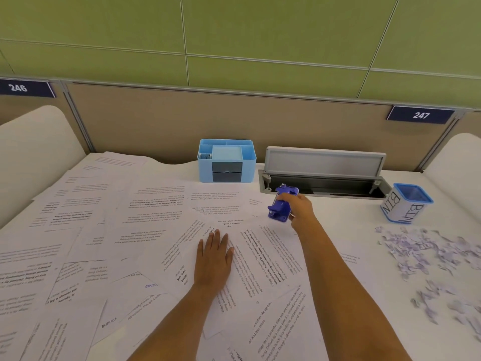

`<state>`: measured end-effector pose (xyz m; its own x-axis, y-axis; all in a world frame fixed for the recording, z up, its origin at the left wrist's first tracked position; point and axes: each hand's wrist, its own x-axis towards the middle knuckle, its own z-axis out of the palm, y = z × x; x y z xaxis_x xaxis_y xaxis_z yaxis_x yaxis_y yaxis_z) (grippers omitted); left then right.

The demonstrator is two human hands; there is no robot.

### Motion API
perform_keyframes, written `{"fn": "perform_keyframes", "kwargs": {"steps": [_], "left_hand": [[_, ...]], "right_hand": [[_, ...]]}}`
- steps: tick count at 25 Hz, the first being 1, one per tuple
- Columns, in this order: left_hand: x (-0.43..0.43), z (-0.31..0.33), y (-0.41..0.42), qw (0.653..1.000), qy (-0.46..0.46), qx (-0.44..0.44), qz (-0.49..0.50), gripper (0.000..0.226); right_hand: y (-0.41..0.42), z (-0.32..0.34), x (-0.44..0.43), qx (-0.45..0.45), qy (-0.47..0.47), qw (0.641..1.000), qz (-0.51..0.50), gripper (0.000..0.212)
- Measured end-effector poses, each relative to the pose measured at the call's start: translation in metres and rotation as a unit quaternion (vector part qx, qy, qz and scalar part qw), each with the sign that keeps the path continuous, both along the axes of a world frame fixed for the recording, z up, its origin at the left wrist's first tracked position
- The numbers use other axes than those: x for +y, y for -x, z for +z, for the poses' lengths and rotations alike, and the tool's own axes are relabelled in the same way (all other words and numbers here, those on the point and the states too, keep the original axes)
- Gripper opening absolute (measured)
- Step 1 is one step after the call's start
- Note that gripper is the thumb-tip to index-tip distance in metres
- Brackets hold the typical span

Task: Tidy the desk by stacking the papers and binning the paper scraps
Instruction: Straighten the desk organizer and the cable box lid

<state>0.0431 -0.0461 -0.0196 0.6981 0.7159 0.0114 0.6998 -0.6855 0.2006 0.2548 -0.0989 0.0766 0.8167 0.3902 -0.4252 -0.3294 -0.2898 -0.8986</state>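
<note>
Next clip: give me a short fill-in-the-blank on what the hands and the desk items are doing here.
1. The right hand grips a blue ____.
2. The left hand lies ____ on the scattered papers.
3. The cup at the right is labelled ____.
4. The paper scraps lie on the desk, to the ____ of the right arm.

Missing words: hole punch; flat; BIN; right

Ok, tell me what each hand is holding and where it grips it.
The right hand holds the blue hole punch, fingers wrapped around its right side. The left hand holds nothing; it lies flat on the scattered papers.
</note>
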Motion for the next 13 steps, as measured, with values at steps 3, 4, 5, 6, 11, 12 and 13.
{"fn": "perform_keyframes", "kwargs": {"steps": [3,4,5,6,11,12,13], "left_hand": [[0.012,0.004,-0.006,1.0,0.007,-0.006,0.013,0.057],[0.017,0.006,-0.009,1.0,0.01,-0.008,0.013,0.054],[0.023,0.007,-0.011,1.0,0.01,-0.007,0.014,0.054],[0.028,0.008,-0.014,1.0,0.008,-0.006,0.015,0.054],[0.059,0.009,-0.031,1.0,0.006,0.001,0.023,0.054],[0.066,0.009,-0.035,1.0,0.008,-0.003,0.027,0.054],[0.073,0.009,-0.038,0.999,0.01,-0.005,0.03,0.054]], "right_hand": [[-0.005,0.012,0.019,-0.048,-0.037,0.998,-0.001,0.059],[-0.007,0.018,0.027,-0.056,-0.047,0.997,-0.002,0.059],[-0.01,0.024,0.036,-0.067,-0.051,0.996,0.004,0.059],[-0.012,0.031,0.045,-0.08,-0.052,0.995,0.016,0.059],[-0.029,0.049,0.099,-0.099,-0.089,0.99,0.037,0.054],[-0.033,0.049,0.111,-0.101,-0.09,0.99,0.03,0.056],[-0.037,0.049,0.121,-0.105,-0.089,0.99,0.023,0.059]]}}
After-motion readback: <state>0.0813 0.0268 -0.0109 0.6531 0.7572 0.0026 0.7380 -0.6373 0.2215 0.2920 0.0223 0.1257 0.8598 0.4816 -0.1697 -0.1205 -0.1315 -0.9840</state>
